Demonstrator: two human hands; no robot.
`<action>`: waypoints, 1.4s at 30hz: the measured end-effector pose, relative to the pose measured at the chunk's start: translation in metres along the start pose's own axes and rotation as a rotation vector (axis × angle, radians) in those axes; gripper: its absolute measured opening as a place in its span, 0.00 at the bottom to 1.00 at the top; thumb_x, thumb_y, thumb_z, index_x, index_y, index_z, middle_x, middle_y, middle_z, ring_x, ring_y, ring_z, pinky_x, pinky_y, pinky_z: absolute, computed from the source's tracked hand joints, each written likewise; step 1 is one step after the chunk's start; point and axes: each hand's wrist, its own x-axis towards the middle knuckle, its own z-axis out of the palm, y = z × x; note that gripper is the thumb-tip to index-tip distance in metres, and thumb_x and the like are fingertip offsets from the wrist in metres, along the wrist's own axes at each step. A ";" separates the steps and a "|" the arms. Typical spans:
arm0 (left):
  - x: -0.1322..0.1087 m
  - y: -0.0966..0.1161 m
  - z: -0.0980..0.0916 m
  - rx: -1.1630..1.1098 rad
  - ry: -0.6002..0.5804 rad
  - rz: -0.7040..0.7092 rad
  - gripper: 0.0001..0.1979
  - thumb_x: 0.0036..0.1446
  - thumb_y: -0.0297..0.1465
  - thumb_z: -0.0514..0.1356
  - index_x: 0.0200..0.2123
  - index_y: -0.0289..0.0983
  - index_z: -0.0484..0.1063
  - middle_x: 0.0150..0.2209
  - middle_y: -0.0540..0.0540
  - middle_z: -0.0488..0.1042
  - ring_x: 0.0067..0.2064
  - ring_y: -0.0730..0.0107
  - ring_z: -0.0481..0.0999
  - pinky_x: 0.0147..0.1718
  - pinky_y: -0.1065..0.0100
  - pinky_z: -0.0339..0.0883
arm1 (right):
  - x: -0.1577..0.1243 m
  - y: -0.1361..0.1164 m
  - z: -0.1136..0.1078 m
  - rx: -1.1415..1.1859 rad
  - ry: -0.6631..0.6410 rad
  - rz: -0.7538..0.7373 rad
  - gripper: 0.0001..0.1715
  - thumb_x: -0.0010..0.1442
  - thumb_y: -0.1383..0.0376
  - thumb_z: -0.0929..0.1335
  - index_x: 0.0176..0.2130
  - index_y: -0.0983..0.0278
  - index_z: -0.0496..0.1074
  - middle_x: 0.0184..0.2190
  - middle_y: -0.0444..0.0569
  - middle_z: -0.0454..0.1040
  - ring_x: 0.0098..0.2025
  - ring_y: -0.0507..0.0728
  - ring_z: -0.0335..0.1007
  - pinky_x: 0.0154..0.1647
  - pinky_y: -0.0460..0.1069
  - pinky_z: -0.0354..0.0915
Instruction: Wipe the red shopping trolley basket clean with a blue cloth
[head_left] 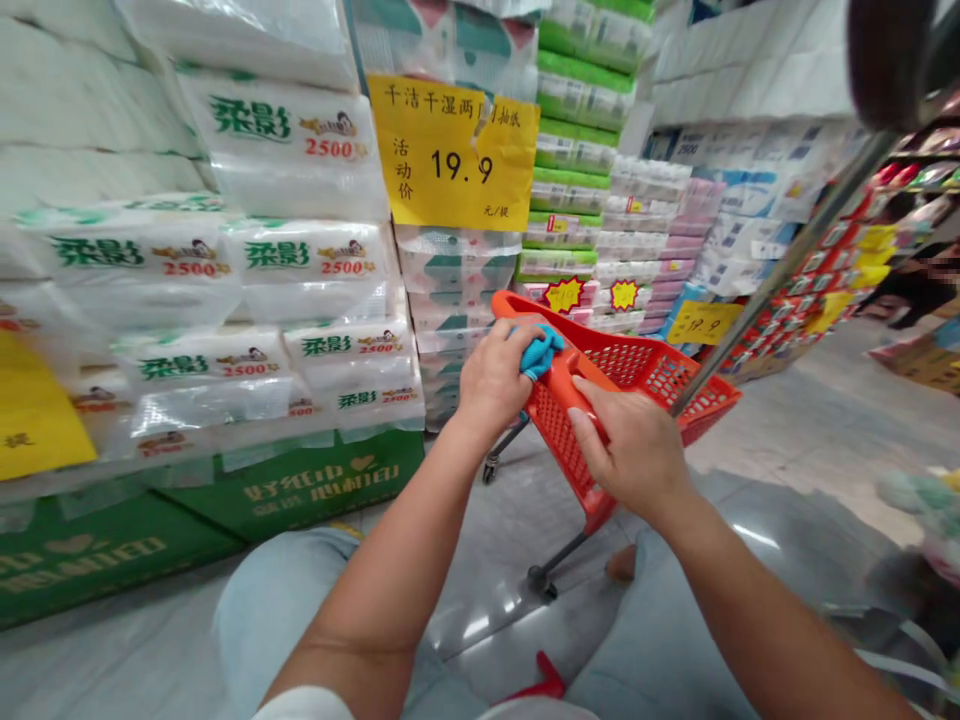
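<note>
An orange plastic shopping cart (679, 365) on grey metal legs with casters stands before me, its perforated basket tilted in my view. My left hand (491, 375) is closed around a bunched blue cloth (543, 352), pressed against the cart's rim beside the handle. On the orange handle (564, 388), to the right of the cloth, rests my right hand (641, 445), its fingers curled round it. The cart's inside shows only in part, and my forearms cover some of the floor below.
Stacked white tissue packs (225, 260) rise on the left above a green base (300, 490). A yellow price sign (454, 155) hangs in front of more packs. A metal pole (787, 270) slants across the right. Grey tiled floor (795, 440) extends rightward, with another person (919, 285) farther off.
</note>
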 end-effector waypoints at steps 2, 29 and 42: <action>0.001 -0.002 -0.004 0.029 -0.046 0.099 0.20 0.53 0.22 0.57 0.48 0.45 0.75 0.51 0.46 0.72 0.52 0.59 0.72 0.50 0.61 0.69 | -0.005 -0.003 0.002 0.141 0.090 -0.031 0.19 0.68 0.62 0.63 0.53 0.67 0.74 0.45 0.57 0.80 0.45 0.62 0.78 0.50 0.57 0.71; -0.059 0.012 -0.006 0.385 0.195 0.240 0.26 0.55 0.20 0.57 0.55 0.47 0.71 0.60 0.41 0.68 0.54 0.52 0.70 0.50 0.54 0.70 | -0.056 0.072 0.076 0.246 0.108 0.386 0.24 0.73 0.52 0.56 0.37 0.63 0.69 0.33 0.48 0.71 0.40 0.58 0.65 0.46 0.54 0.55; -0.064 -0.022 0.059 0.187 0.334 0.027 0.25 0.54 0.18 0.58 0.53 0.44 0.74 0.59 0.40 0.62 0.60 0.56 0.69 0.52 0.60 0.71 | -0.030 0.059 0.104 0.430 0.060 0.340 0.24 0.73 0.57 0.54 0.54 0.62 0.71 0.50 0.53 0.77 0.53 0.59 0.68 0.58 0.57 0.55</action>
